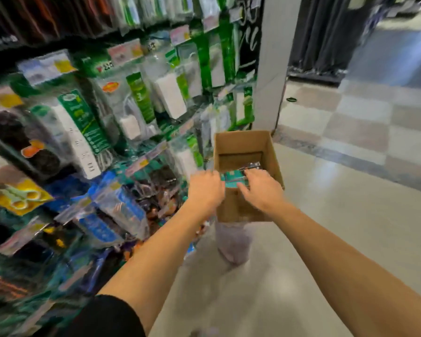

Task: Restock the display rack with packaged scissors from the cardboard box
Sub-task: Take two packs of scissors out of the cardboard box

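An open cardboard box (243, 142) stands raised on a pale stool beside the display rack (88, 132). Inside it lie teal-carded packaged scissors (233, 179). My left hand (206, 190) is at the box's near left rim, fingers curled over the edge of the packs. My right hand (259, 188) reaches into the box from the right, its fingers lying on the top pack. The frame is blurred, so I cannot tell how firm either hold is. Packaged scissors (153, 190) also hang low on the rack, left of the box.
The rack on the left is crowded with hanging packs: green-labelled power strips (83, 122), blue packs (122, 207), yellow-handled scissors (20, 198). A white pillar (275, 69) rises behind the box. A pale stool (233, 242) carries the box. Tiled floor (350, 190) spreads to the right.
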Motion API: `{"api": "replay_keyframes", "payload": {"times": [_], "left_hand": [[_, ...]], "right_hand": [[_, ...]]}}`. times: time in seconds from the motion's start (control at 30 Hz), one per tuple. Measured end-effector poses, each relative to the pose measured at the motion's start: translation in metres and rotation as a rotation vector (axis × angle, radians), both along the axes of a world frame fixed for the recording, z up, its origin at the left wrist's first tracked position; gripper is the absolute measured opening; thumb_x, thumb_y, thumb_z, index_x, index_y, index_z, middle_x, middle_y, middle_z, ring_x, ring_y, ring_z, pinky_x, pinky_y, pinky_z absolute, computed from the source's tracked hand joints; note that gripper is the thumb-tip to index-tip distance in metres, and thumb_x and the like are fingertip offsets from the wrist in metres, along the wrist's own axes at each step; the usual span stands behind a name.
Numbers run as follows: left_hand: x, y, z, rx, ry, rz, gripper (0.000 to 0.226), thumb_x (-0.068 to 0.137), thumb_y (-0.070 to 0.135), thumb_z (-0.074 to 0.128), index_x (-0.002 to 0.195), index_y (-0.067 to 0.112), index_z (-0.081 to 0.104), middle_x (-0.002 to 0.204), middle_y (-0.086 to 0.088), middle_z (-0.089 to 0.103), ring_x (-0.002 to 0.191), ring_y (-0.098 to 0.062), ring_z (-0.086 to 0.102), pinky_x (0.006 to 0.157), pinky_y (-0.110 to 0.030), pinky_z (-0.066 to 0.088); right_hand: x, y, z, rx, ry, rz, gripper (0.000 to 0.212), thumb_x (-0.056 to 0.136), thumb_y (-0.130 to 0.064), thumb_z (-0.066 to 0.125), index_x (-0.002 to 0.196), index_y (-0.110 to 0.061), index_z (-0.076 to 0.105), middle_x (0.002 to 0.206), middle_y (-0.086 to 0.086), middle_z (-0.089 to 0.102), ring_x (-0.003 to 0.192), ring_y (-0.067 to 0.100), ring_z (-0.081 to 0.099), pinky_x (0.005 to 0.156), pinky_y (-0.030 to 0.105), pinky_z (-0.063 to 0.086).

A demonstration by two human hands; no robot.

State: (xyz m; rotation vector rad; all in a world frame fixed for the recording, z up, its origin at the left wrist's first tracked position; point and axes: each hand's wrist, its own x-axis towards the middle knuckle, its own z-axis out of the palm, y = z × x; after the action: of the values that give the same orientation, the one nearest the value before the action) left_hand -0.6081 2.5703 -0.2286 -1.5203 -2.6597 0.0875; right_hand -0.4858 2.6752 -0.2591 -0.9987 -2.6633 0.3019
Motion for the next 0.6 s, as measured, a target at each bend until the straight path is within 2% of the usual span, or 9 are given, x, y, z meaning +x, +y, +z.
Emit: {"api": "replay_keyframes", "payload": {"times": [0.17,0.33,0.47,0.6], "left_hand": [[0.012,0.056,-0.022,-0.035,-0.031,-0.043,0.039,0.101,0.037,0.04,0.122,0.009,0.055,0.124,-0.012,0.062,0.117,-0.03,0.056,0.095,-0.04,0.042],[0.008,0.11,-0.05,-0.047,-0.129,-0.014,0.039,0.101,0.032,0.039,0.124,0.006,0.055,0.125,-0.015,0.063,0.114,-0.032,0.058,0.094,-0.039,0.044],[-0.007,0.146,-0.075,-0.158,-0.159,0.065,0.046,0.101,0.028,0.039,0.139,0.002,0.042,0.136,-0.018,0.054,0.125,-0.033,0.05,0.104,-0.042,0.038],[-0.023,0.179,-0.093,-0.294,-0.31,0.215,0.057,0.1,0.028,0.041,0.15,0.003,0.03,0.147,-0.017,0.045,0.135,-0.032,0.042,0.111,-0.044,0.033]], "right_hand": [[0.01,0.044,-0.011,-0.046,-0.009,-0.034,0.039,0.093,-0.043,0.051,0.116,-0.013,0.061,0.121,0.008,0.064,0.111,0.026,0.056,0.09,0.036,0.047],[-0.003,0.09,-0.022,-0.066,-0.045,-0.008,0.045,0.094,-0.044,0.05,0.125,-0.013,0.058,0.126,0.007,0.061,0.116,0.025,0.054,0.095,0.036,0.047],[-0.033,0.133,-0.029,-0.111,-0.175,0.082,0.04,0.096,-0.042,0.049,0.123,-0.013,0.056,0.124,0.007,0.06,0.117,0.025,0.053,0.093,0.038,0.048],[-0.07,0.169,-0.043,-0.179,-0.369,0.173,0.04,0.098,-0.04,0.047,0.127,-0.013,0.054,0.128,0.008,0.057,0.119,0.026,0.051,0.093,0.04,0.048]]}}
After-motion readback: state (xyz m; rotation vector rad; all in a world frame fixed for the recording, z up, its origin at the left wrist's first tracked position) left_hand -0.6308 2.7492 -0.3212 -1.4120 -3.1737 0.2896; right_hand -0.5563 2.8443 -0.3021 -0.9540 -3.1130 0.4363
